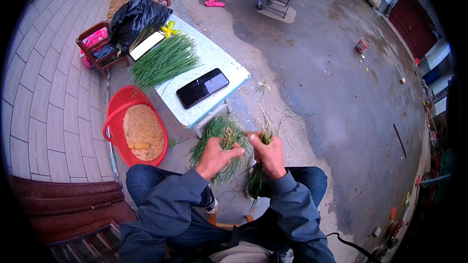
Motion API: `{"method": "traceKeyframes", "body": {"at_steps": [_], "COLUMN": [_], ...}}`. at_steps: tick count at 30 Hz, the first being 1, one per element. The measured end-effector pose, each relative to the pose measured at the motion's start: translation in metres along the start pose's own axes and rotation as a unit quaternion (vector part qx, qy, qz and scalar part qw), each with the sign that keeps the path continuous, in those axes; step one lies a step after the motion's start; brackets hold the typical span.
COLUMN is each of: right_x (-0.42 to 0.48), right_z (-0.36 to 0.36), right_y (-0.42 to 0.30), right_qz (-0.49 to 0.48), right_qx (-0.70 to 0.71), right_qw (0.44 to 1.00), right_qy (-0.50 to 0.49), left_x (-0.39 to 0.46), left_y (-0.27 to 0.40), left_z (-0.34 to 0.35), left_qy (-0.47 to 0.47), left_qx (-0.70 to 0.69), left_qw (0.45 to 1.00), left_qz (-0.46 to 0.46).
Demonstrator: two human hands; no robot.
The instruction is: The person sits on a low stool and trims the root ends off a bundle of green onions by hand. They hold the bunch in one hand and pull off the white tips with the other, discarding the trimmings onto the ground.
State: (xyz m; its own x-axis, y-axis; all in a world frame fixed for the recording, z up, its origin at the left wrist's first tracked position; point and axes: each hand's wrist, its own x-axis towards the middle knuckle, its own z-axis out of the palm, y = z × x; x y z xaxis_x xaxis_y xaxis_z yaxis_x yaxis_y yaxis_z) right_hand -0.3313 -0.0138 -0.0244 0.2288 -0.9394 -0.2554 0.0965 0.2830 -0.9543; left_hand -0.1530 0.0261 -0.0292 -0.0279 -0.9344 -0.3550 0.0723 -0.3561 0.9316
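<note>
My right hand is closed round a bunch of green stalks; their pale ends show above the fist and the leaves hang down below it. To its left, my left hand has its thumb and fingers bent at a tuft of pale, dry-looking stalk ends; whether it grips them is unclear. Under and beyond that hand, a loose heap of long green leaves lies by the table leg. A larger, neatly laid bundle of green leafy stalks rests on the low white table.
On the table are a dark smartphone, a bright-screened device, a yellow star-shaped object and a black plastic bag. A red basket of corn kernels stands left of it. Plant scraps litter the concrete.
</note>
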Motion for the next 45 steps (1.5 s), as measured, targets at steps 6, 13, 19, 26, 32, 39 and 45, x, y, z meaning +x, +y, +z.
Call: {"method": "traceKeyframes", "body": {"at_steps": [6,13,19,26,32,39,45], "right_x": [0.010,0.005,0.006,0.021,0.022,0.010,0.006], "right_z": [-0.010,-0.008,0.000,-0.029,-0.039,-0.036,-0.018], "right_y": [0.010,0.006,0.008,0.003,-0.002,-0.018,-0.006], "right_qz": [-0.005,0.072,0.061,-0.025,-0.068,-0.005,-0.035], "right_qx": [-0.041,0.092,0.133,0.286,0.346,0.239,0.057], "right_qw": [0.994,0.993,0.989,0.955,0.929,0.966,0.997], "right_qy": [0.103,0.010,-0.013,0.080,0.112,0.097,0.039], "left_x": [0.000,-0.001,-0.001,0.005,0.016,0.013,0.004], "left_y": [0.001,0.003,0.002,-0.011,-0.009,0.007,0.010], "left_z": [0.002,0.000,0.001,-0.009,-0.026,-0.037,-0.019], "left_qy": [-0.013,-0.015,-0.017,0.111,0.230,0.084,-0.169], "left_qx": [-0.015,-0.032,-0.056,-0.078,-0.108,-0.159,-0.271], "left_qw": [1.000,0.999,0.998,0.990,0.967,0.984,0.943], "left_qz": [-0.009,-0.021,-0.032,-0.049,0.033,0.016,-0.093]}}
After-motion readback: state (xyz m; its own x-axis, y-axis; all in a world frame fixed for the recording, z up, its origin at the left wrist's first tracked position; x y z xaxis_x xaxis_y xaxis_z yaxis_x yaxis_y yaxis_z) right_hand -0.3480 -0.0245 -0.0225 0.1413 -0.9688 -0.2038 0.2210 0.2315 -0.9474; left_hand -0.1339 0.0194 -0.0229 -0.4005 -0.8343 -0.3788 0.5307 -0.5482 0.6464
